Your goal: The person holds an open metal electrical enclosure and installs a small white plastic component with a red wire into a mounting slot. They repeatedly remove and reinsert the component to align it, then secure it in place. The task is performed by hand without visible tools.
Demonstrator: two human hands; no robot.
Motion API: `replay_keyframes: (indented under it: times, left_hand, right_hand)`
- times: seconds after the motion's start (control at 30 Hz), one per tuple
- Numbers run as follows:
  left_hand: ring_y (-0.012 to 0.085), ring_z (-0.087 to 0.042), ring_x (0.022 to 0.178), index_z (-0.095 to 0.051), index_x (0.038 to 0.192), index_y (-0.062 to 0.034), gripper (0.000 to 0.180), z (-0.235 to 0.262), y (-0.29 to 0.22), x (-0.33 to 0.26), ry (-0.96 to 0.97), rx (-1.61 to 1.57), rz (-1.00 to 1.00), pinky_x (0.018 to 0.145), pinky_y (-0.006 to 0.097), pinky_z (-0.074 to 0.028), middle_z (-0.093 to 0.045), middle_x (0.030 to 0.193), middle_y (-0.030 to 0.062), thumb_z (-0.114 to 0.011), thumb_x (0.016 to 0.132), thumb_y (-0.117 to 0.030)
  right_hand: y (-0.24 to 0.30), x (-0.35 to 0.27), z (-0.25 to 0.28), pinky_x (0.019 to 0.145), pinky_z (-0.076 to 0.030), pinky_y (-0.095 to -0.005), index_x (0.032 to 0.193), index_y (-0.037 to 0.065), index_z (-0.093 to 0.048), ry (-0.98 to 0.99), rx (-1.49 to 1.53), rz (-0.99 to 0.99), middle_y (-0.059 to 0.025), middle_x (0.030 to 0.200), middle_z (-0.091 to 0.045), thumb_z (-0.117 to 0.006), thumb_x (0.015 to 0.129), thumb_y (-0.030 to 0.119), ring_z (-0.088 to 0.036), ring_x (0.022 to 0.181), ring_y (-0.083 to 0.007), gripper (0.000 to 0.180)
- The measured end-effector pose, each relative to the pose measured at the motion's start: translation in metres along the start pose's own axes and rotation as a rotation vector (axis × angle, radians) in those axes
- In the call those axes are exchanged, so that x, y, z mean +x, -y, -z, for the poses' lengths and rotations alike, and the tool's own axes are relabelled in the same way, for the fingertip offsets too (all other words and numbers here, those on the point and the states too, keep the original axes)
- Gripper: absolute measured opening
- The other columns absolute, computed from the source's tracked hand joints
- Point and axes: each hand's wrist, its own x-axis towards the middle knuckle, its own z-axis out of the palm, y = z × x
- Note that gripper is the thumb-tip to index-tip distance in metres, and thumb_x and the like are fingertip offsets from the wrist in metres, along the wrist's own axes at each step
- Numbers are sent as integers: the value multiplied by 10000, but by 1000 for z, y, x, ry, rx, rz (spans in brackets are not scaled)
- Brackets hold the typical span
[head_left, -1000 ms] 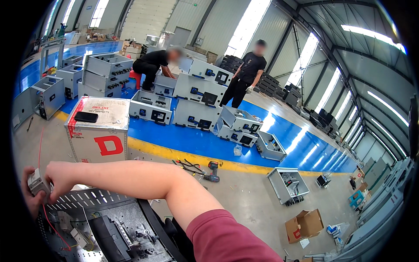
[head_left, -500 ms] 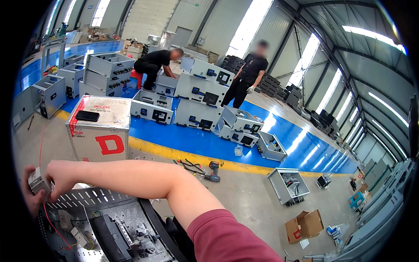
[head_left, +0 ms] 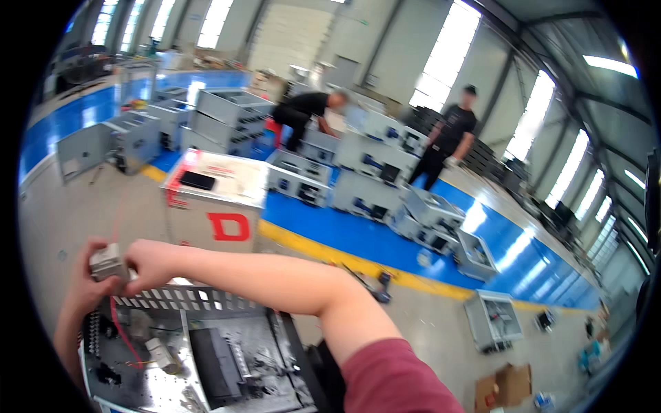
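Note:
At the far left, my left hand (head_left: 82, 286) grips a small light-grey boxy electrical component (head_left: 107, 261). My right hand (head_left: 146, 265) reaches across from the right, its fingers closed on the component's near side. A red wire (head_left: 118, 325) hangs from the component down into an open metal cabinet (head_left: 193, 301) with a slotted upper edge. Inside the cabinet lie another pale boxy component (head_left: 162, 355) and a long black part (head_left: 212, 359). Motion blur hides what the fingertips do exactly.
Beyond the cabinet stands a large carton (head_left: 213, 196) with a black phone (head_left: 197, 180) on top. Grey metal enclosures (head_left: 372, 168) are stacked on the blue floor. One person (head_left: 303, 117) bends over them; another (head_left: 451, 134) stands. A cordless drill (head_left: 382, 286) and an open cardboard box (head_left: 506, 387) lie rightward.
The view has swung left, so the surroundings sit further right in the picture. Both hands keep hold of the grey component, and more of the left forearm and cabinet shows.

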Motion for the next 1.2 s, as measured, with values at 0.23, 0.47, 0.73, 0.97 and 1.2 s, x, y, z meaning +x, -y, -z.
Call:
replay_keyframes:
  times: [0.23,0.47,0.73,0.97,1.2]
  left_hand:
    - [153,-679,1071,-538,1404,-87,717,-3,-10,0,-38,108,11,924,331,-586,-660,1194,44,-908,789,-103]
    - [162,-661,1130,-512,1455,-81,756,-2,22,10,-34,156,-25,959,321,-568,-613,1250,54,-897,810,-165]
    - [163,-663,1099,-461,1504,-76,834,-13,6,12,-3,134,-65,954,305,-558,-593,1229,55,-871,790,-207]
    - [164,-678,1080,-429,1505,-52,862,0,15,8,2,190,-40,930,305,-570,-614,1210,69,-898,808,-245]
    - [155,-669,1080,-410,1543,-32,882,7,28,3,-38,204,-27,924,297,-566,-615,1232,72,-905,855,-276]
  right_hand:
    - [4,-3,-1,757,-564,-397,1182,19,-769,-69,120,3,-147,911,-786,-869,878,441,-732,791,-266,530]
    - [0,-15,5,740,-565,-423,1103,53,-793,-107,90,-13,-172,900,-780,-859,852,465,-741,795,-327,488]
    - [-5,-12,1,713,-569,-452,974,26,-795,-123,-36,-71,-186,823,-758,-856,798,467,-737,757,-363,478]
    - [-3,-8,-3,711,-582,-458,904,-6,-788,-136,-37,-77,-195,815,-765,-869,774,471,-744,749,-374,500]
    - [2,-11,1,712,-588,-457,882,-27,-782,-121,-65,-132,-202,807,-766,-869,766,492,-750,749,-380,538]
